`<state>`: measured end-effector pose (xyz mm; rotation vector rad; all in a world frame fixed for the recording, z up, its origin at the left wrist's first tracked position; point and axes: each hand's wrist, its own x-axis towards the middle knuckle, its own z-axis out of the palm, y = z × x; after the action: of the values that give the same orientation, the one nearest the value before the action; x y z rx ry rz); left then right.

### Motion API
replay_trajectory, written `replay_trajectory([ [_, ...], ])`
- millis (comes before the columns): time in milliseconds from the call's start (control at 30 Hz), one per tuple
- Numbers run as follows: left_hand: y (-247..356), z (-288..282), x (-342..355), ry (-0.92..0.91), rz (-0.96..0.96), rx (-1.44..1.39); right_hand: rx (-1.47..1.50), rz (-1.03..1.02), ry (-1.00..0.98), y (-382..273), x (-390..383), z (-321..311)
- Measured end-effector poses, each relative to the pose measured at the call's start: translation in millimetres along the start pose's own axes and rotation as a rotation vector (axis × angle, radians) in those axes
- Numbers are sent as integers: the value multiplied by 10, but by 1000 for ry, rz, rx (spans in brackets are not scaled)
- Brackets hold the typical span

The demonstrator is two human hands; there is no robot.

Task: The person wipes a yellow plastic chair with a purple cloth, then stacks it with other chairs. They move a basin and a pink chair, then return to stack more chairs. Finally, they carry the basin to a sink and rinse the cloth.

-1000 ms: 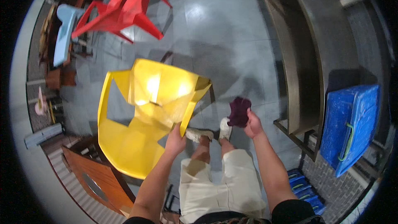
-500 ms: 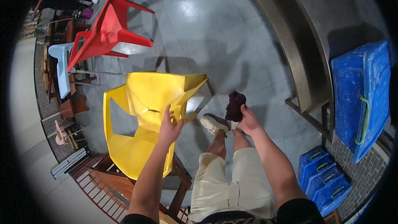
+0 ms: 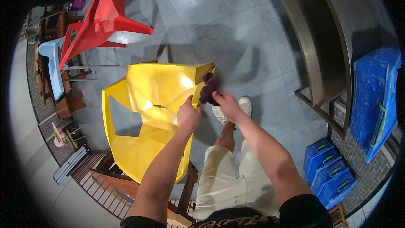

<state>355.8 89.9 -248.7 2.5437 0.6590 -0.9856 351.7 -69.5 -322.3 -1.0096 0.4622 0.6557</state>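
Note:
A yellow plastic armchair (image 3: pixel 156 82) stands in front of me to the left, with an opening under its far-left armrest and a small slot where the back meets the seat. My left hand (image 3: pixel 190 116) grips the chair's right-hand edge, its fingertips partly hidden there. In my right hand (image 3: pixel 228 106) is a bunched dark purple cloth (image 3: pixel 208 89), pressed against the chair's right side by the corner. Part of the cloth's far end is blurred.
A red plastic chair (image 3: pixel 105 17) lies tipped beyond the yellow one, beside a light blue seat (image 3: pixel 52 63). Wooden furniture (image 3: pixel 114 185) stands close behind the yellow chair. A metal-sided bench (image 3: pixel 316 38) and blue lidded bins (image 3: pixel 329 173) line the right.
My right hand has brought the cloth left and up onto the chair's edge. My left hand has moved right and closed on that edge. The view has shifted slightly.

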Motion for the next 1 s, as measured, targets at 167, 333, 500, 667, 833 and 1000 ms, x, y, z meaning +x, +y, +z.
replay_trajectory([
  [167, 36, -42, -6, -16, 24, -26, -643, -195, 90, 207, 388, 549],
  [333, 9, 15, 12, 7, 67, -45, -630, -7, 12, 109, 582, 495],
  [500, -14, 49, -13, 71, 124, -70, -685, 125, 16, 286, 884, 258],
  [667, -38, 65, 19, 0, 96, -66, -647, -263, 137, 191, 965, 168],
  [833, 10, 56, 14, -31, 63, -52, -516, 288, -30, 315, 1173, 286],
  [1000, 27, 69, 13, -49, 35, -66, -633, 216, 224, 489, 1446, 674],
])
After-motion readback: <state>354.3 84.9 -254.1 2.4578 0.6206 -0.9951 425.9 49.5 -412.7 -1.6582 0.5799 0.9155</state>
